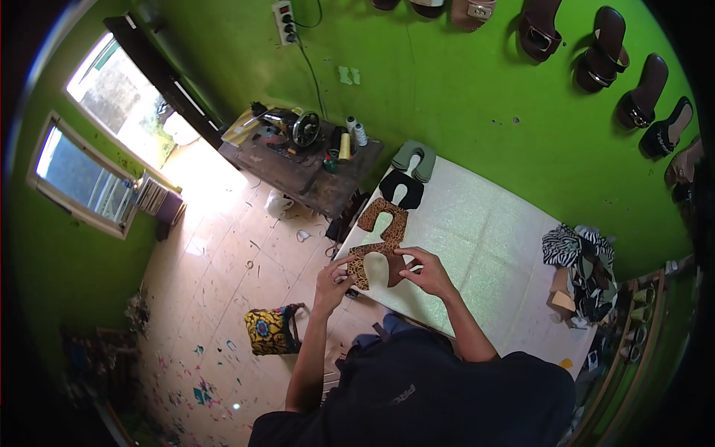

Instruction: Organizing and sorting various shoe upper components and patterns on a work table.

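Observation:
Between both hands is a U-shaped, leopard-print shoe upper (360, 270), its curve away from me and its two ends toward me. My left hand (333, 287) pinches its left leg with thumb and fingers. On the right leg, which looks plain brown, my right hand (426, 273) closes thumb and forefinger at the edge. Just beyond lies another leopard-print upper (393, 223). Farther along the table's left edge come a black upper (413, 195) and a grey-green upper (424, 167), which looks like a stack. The white, shiny-covered table (477, 231) lies under them.
A sewing machine (279, 123) and thread spools (345, 146) stand on a dark wooden table (279, 167) at far left. Scrap material (562, 246) is heaped at the white table's right end. A patterned stool (269, 331) stands left of me. Sandals (612, 41) hang on the green wall.

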A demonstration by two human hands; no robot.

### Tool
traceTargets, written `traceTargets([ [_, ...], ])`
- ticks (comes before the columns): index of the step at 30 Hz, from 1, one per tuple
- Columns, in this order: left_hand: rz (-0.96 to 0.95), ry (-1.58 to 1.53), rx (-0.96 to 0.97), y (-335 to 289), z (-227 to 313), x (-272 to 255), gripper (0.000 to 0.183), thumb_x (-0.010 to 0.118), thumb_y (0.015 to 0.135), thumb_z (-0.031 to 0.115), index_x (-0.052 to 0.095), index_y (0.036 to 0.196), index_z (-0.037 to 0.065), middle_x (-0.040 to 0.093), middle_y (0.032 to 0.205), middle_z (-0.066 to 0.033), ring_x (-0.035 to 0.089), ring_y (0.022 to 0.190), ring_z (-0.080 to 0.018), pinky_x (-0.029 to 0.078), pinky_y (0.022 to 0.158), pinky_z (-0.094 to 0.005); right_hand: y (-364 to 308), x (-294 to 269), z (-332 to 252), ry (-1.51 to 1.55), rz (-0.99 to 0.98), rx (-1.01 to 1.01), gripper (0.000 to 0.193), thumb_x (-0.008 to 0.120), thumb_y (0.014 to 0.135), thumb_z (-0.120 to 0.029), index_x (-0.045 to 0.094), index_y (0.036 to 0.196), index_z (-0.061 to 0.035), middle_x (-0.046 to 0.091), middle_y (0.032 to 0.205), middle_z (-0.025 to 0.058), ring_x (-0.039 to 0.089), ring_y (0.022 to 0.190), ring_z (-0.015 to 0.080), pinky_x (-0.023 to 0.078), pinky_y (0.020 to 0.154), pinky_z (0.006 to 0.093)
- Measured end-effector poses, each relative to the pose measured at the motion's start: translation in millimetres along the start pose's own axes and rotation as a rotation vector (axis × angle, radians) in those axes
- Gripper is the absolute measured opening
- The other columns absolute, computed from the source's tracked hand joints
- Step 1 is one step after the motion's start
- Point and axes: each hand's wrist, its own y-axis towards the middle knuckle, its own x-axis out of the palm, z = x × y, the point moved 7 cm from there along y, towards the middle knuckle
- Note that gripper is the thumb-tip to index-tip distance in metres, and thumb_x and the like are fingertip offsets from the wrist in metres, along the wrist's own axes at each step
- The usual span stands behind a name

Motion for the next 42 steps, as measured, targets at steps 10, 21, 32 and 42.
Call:
traceTargets([
  [10, -0.212, 0.147, -0.018, 98.1, -2.7, -15.6, 0.049, 0.066, 0.08, -0.01, 0.061, 0.127, 0.004, 0.062, 0.124, -0.0061, 0.059, 0.083, -0.0079, 0.053, 0.071, -0.0222, 45.2, 3.1, 31.3, 0.027, 0.159, 0.142, 0.052, 0.073, 0.08, 0.002, 0.06, 0.129, -0.0093, 0.061, 0.125, 0.0058, 0.066, 0.083, 0.0127, 0.055, 0.072, 0.0275],
  [21, -0.537, 0.201, 0.063, 193.6, -6.1, -31.9, 0.048, 0.069, 0.08, -0.006, 0.062, 0.127, 0.004, 0.066, 0.117, -0.0051, 0.06, 0.08, -0.0081, 0.053, 0.075, -0.0241, 78.7, 32.3, 44.2, -0.064, 0.475, 0.222, 0.054, 0.072, 0.078, 0.004, 0.059, 0.128, -0.0076, 0.062, 0.124, 0.0116, 0.069, 0.086, 0.0189, 0.057, 0.075, 0.0291],
  [32, -0.784, 0.204, 0.044, 233.1, -42.6, -38.4, 0.047, 0.067, 0.083, -0.006, 0.058, 0.129, 0.002, 0.068, 0.096, -0.0054, 0.064, 0.082, -0.0085, 0.054, 0.071, -0.0227, 88.1, 74.3, 59.4, -0.123, 0.694, 0.317, 0.058, 0.072, 0.076, 0.009, 0.056, 0.13, -0.0054, 0.058, 0.128, 0.0122, 0.068, 0.089, 0.0212, 0.057, 0.075, 0.0291],
  [42, -0.766, 0.237, 0.033, 264.6, -58.3, -12.3, 0.05, 0.071, 0.077, -0.002, 0.063, 0.125, 0.007, 0.069, 0.11, -0.005, 0.064, 0.077, -0.0097, 0.052, 0.066, -0.0258, 103.5, 52.8, 100.8, -0.202, 0.702, 0.285, 0.06, 0.073, 0.074, 0.009, 0.055, 0.129, -0.0046, 0.058, 0.126, 0.0139, 0.068, 0.094, 0.0234, 0.058, 0.077, 0.0309],
])
